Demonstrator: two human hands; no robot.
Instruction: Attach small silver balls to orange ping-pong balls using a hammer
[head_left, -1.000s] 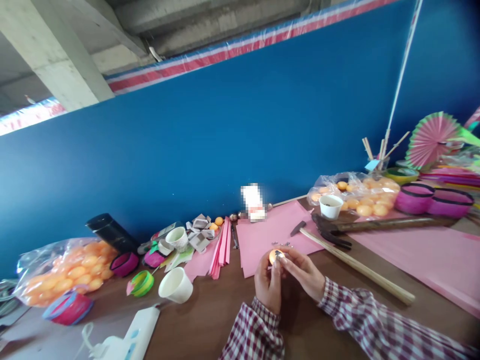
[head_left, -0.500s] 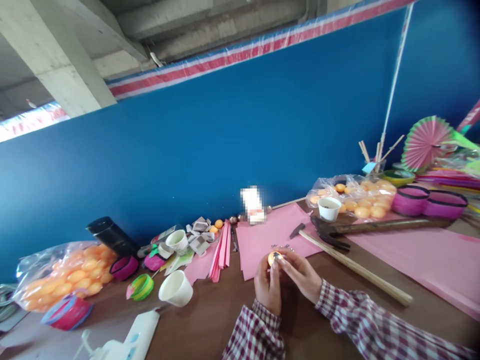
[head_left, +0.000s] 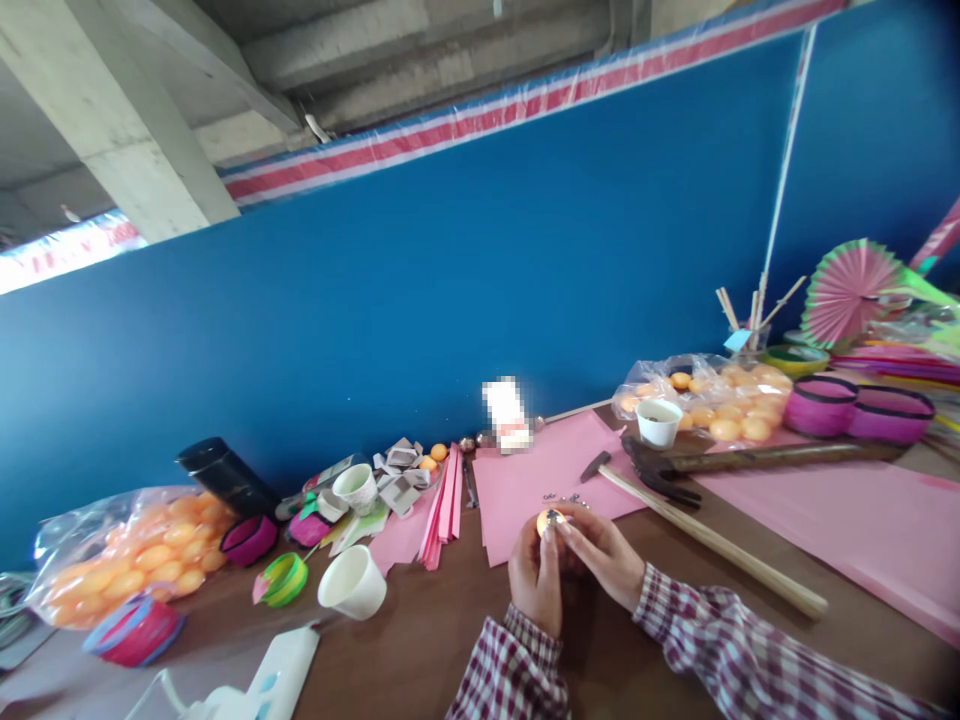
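Note:
An orange ball (head_left: 546, 520) with a small dark piece on its face is held between both hands over the brown table. My left hand (head_left: 535, 580) is closed round its left and lower side, the thumb up against the front. From the right, my right hand (head_left: 604, 552) has its thumb and fingertips pinched at the dark piece and the ball's edge. Just beyond the fingers, small metal bits (head_left: 566, 497) lie on pink paper (head_left: 525, 490). A hammer (head_left: 705, 530) with a pale wooden handle rests to the right of the hands.
A larger hammer (head_left: 780, 455), a white cup (head_left: 659, 423) and bagged orange balls (head_left: 727, 428) are at the right. On the left are an empty white cup (head_left: 352, 582), a power strip (head_left: 285, 665), a black bottle (head_left: 225, 475) and another ball bag (head_left: 127, 565).
The view has shifted very slightly. Both hands remain on the ball in nearly the same place, with the fingertips barely moved.

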